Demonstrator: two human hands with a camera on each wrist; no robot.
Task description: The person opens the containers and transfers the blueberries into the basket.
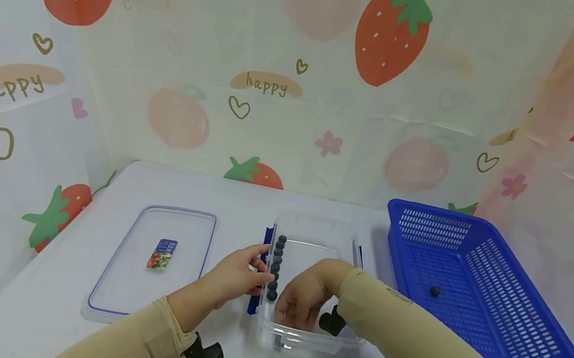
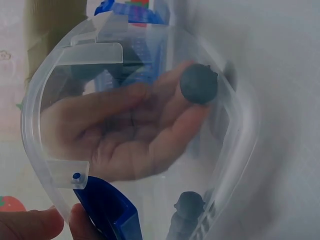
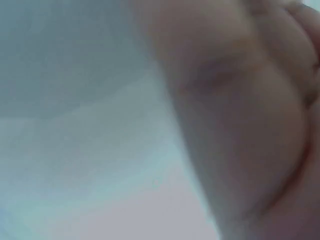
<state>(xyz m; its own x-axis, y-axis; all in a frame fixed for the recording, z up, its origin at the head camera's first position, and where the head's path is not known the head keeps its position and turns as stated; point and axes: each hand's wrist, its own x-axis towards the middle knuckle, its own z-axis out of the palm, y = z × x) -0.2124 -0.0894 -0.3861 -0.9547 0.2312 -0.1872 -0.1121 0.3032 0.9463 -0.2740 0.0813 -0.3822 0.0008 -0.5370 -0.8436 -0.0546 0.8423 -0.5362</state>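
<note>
A clear plastic box (image 1: 310,342) stands in front of me, with a row of dark blueberries (image 1: 276,267) along the inside of its left wall. My left hand (image 1: 234,277) grips that left wall, thumb inside and fingers outside by the blue latch (image 2: 107,207). My right hand (image 1: 302,297) reaches down into the near end of the box. Through the clear wall, the left wrist view shows a blueberry (image 2: 199,84) pinched at the right hand's fingertips, low near the box floor. Blurred right-hand fingers (image 3: 245,110) fill much of the right wrist view.
On the right stands a blue plastic basket (image 1: 473,285) with one blueberry (image 1: 435,291) in it. To the left, a clear lid (image 1: 118,284) with a blue seal and a colourful label (image 1: 162,255) lies flat on the white table (image 1: 247,198). Printed sheets hang behind.
</note>
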